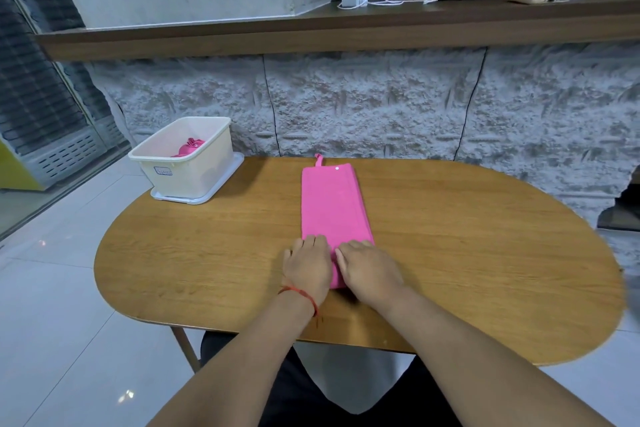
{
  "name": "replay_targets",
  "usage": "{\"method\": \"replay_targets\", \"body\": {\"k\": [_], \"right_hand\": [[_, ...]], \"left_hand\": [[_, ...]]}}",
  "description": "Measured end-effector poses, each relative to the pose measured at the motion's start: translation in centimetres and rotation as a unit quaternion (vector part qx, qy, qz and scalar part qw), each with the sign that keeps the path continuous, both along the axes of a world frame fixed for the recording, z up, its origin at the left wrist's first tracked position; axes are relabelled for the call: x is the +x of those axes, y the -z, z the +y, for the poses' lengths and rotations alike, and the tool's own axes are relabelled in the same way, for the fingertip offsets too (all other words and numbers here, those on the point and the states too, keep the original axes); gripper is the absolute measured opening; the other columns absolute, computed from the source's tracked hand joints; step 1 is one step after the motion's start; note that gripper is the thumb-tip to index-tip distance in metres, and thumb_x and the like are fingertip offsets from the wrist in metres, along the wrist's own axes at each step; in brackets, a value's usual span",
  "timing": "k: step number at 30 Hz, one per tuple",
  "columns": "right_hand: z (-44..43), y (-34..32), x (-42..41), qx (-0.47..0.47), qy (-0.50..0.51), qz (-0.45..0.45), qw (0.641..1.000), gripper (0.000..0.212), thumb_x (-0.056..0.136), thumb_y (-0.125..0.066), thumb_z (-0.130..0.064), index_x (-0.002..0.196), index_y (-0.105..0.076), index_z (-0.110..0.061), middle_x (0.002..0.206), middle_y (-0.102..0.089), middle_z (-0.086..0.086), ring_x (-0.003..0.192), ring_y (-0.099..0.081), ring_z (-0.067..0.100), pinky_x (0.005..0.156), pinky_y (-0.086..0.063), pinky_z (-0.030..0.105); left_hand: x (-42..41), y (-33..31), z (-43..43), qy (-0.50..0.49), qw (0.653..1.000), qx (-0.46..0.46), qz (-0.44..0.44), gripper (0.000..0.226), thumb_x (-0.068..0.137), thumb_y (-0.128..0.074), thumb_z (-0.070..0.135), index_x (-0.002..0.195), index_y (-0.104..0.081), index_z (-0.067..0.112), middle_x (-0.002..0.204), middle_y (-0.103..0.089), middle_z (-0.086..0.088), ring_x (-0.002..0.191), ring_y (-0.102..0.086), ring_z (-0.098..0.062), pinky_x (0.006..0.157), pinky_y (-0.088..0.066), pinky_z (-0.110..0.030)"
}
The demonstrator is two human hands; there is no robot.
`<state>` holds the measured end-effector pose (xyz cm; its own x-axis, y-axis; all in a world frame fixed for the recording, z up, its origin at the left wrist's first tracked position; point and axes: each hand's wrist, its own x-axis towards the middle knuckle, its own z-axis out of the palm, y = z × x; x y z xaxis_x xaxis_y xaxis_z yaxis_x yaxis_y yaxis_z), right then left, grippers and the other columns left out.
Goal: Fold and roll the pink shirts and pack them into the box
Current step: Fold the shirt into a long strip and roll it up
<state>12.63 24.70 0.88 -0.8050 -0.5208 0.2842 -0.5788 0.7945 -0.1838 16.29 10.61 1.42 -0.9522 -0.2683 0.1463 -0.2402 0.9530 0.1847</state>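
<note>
**Cloth, wood, plastic, stone**

Under your palms lies a pink shirt [332,204] of matt, fine-napped cloth, folded into a smooth strip. Your table [485,253] is wood-grain, with a soft satin sheen. The box [194,170] is milky, translucent plastic, smooth-walled, standing on a glossier white plastic lid [221,189]. The wall panel [381,104] behind looks rough and pitted, like grey stone. The floor tiles [52,305] are polished and reflective.

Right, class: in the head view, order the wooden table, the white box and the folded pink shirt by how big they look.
1. wooden table, by far the largest
2. folded pink shirt
3. white box, close to the shirt; it sits farther away, so that order is unsure
</note>
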Motion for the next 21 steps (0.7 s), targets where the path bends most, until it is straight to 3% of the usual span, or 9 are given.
{"method": "replay_targets", "body": {"k": [4, 7, 11, 14, 17, 19, 21], "right_hand": [[-0.5, -0.9, -1.9, 0.017, -0.024, -0.08, 0.996, 0.03, 0.108, -0.037, -0.031, 0.098, -0.063, -0.018, 0.106, -0.07, 0.006, 0.102, -0.064, 0.031, 0.078, -0.046, 0.039], [-0.9, -1.4, -2.3, 0.055, -0.031, -0.099, 0.993, 0.023, 0.105, -0.042, -0.024, 0.093, -0.061, -0.02, 0.102, -0.071, 0.004, 0.096, -0.065, 0.03, 0.069, -0.037, 0.034], [-0.4, -0.7, -1.7, 0.056, -0.02, -0.087, 0.994, 0.03, 0.107, -0.038, -0.024, 0.091, -0.062, -0.018, 0.099, -0.072, 0.006, 0.094, -0.067, 0.03, 0.068, -0.035, 0.033], [-0.2, -1.0, -1.5, 0.092, -0.022, -0.136, 0.986, 0.039, 0.108, -0.035, -0.026, 0.101, -0.07, -0.012, 0.109, -0.073, 0.01, 0.102, -0.067, 0.033, 0.073, -0.039, 0.034], [0.0, -1.4, -1.0, 0.086, -0.015, -0.177, 0.98, 0.038, 0.108, -0.034, -0.029, 0.114, -0.067, -0.011, 0.118, -0.068, 0.012, 0.109, -0.063, 0.035, 0.079, -0.041, 0.036], [0.3, -1.3, 0.0, 0.038, -0.002, -0.1, 0.994, 0.031, 0.108, -0.035, -0.032, 0.119, -0.058, -0.014, 0.119, -0.06, 0.009, 0.11, -0.057, 0.032, 0.083, -0.045, 0.041], [0.7, -0.6, 0.9, 0.006, 0.0, 0.015, 1.0, 0.023, 0.108, -0.039, -0.033, 0.108, -0.056, -0.019, 0.109, -0.058, 0.001, 0.103, -0.056, 0.025, 0.078, -0.048, 0.042]], "left_hand": [[3.0, 1.4, 0.2, 0.089, 0.99, -0.057, 0.09, 0.033, 0.109, -0.032, 0.035, 0.109, -0.062, 0.022, 0.102, -0.062, 0.005, 0.096, -0.058, -0.02, 0.08, -0.044, -0.037], [2.5, 0.9, 0.1, 0.087, 0.992, -0.064, 0.063, 0.04, 0.109, -0.024, 0.037, 0.112, -0.062, 0.023, 0.105, -0.063, 0.004, 0.098, -0.058, -0.02, 0.084, -0.046, -0.036], [1.1, 0.2, 0.4, 0.076, 0.994, -0.064, 0.043, 0.047, 0.109, -0.02, 0.037, 0.108, -0.065, 0.023, 0.104, -0.068, 0.004, 0.099, -0.063, -0.019, 0.088, -0.048, -0.036], [1.8, 0.3, 0.6, 0.098, 0.993, -0.061, 0.038, 0.038, 0.107, -0.034, 0.031, 0.093, -0.068, 0.02, 0.09, -0.069, 0.001, 0.086, -0.067, -0.021, 0.079, -0.05, -0.033], [1.6, 0.6, 0.5, 0.097, 0.995, -0.038, 0.001, 0.041, 0.109, -0.031, 0.033, 0.097, -0.067, 0.018, 0.097, -0.072, -0.004, 0.091, -0.068, -0.026, 0.078, -0.051, -0.035], [0.9, 0.1, 0.4, 0.106, 0.992, -0.036, -0.056, 0.039, 0.109, -0.032, 0.028, 0.105, -0.068, 0.012, 0.106, -0.072, -0.008, 0.098, -0.069, -0.03, 0.083, -0.056, -0.04], [0.3, -0.5, 0.6, 0.131, 0.985, -0.043, -0.103, 0.035, 0.106, -0.035, 0.017, 0.112, -0.068, 0.007, 0.114, -0.07, -0.012, 0.104, -0.067, -0.033, 0.087, -0.057, -0.043]]}}
